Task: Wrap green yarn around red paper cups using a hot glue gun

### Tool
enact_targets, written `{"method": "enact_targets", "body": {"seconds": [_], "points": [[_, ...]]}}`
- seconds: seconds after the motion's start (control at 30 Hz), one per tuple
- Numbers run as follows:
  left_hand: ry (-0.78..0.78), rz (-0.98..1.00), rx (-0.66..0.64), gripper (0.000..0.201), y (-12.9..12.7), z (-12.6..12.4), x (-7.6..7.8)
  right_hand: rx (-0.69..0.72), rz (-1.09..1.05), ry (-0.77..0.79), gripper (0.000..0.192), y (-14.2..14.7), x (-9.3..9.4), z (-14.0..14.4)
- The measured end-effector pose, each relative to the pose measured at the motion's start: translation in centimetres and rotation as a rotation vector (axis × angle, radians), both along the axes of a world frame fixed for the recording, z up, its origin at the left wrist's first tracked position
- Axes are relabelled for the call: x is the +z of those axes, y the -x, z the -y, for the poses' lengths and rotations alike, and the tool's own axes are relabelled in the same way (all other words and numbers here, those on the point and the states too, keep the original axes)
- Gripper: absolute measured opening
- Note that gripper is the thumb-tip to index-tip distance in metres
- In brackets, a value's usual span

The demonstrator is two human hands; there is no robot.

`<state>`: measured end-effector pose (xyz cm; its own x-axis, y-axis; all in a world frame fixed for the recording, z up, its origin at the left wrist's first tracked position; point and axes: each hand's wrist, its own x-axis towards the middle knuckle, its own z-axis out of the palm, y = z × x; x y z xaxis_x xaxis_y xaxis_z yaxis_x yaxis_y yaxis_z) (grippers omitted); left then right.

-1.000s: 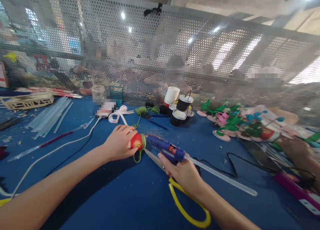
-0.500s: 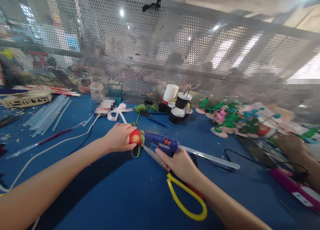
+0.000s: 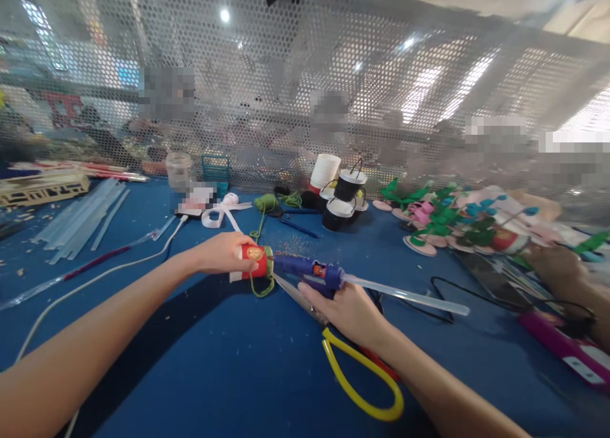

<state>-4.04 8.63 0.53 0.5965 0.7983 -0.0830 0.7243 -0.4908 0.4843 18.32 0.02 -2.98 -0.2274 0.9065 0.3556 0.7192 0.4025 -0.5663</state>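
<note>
My left hand [image 3: 222,250] is closed around a small red paper cup [image 3: 256,255] with a gold emblem, tipped on its side above the table. Green yarn [image 3: 270,262] is wound round its right end, and a loose loop hangs below. In my right hand [image 3: 355,307] is a blue hot glue gun [image 3: 298,268], its nozzle at the yarn-wrapped end. A clear glue stick [image 3: 410,293] juts from its back. Scissors [image 3: 298,295] with yellow handles lie below the gun, partly hidden by my right hand; whether my fingers touch them I cannot tell.
Behind stand stacked white cups [image 3: 325,172], small black buckets [image 3: 339,214] and a green yarn ball [image 3: 265,203]. Glue sticks [image 3: 86,219] and a white cable [image 3: 102,276] lie left. At right are craft flowers [image 3: 438,225], a purple glue gun [image 3: 560,346] and another person's hand [image 3: 555,266].
The red cup has turned a little in my left hand, so more of its side and white end shows. The glue gun nozzle stays close to the yarn. The view has shifted slightly.
</note>
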Motion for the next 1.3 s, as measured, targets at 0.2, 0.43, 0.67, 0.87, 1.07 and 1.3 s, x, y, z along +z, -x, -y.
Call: {"method": "enact_targets", "body": {"seconds": [0.2,0.43,0.67,0.87,1.07,1.3], "points": [[-0.036,0.013,-0.043,0.039,-0.19,-0.23,-0.36,-0.01,0.006,-0.029,0.026,0.23,-0.32,-0.05],[-0.02,-0.003,-0.035,0.041,0.1,-0.71,-0.71,-0.042,0.057,-0.03,0.026,0.17,-0.07,0.32],[-0.007,0.014,-0.012,0.041,-0.02,-0.79,-0.87,-0.015,0.061,0.024,0.025,0.01,0.1,0.45],[0.016,0.022,0.03,0.041,-0.09,-0.53,-0.54,-0.023,-0.002,0.0,0.021,0.32,0.12,0.48],[0.041,0.048,0.032,0.042,0.05,-0.64,-0.52,-0.016,0.004,0.052,0.018,0.41,0.11,0.54],[0.056,0.057,0.031,0.046,0.16,-1.01,-0.73,-0.032,-0.02,0.049,0.019,0.31,-0.04,0.58]]}}
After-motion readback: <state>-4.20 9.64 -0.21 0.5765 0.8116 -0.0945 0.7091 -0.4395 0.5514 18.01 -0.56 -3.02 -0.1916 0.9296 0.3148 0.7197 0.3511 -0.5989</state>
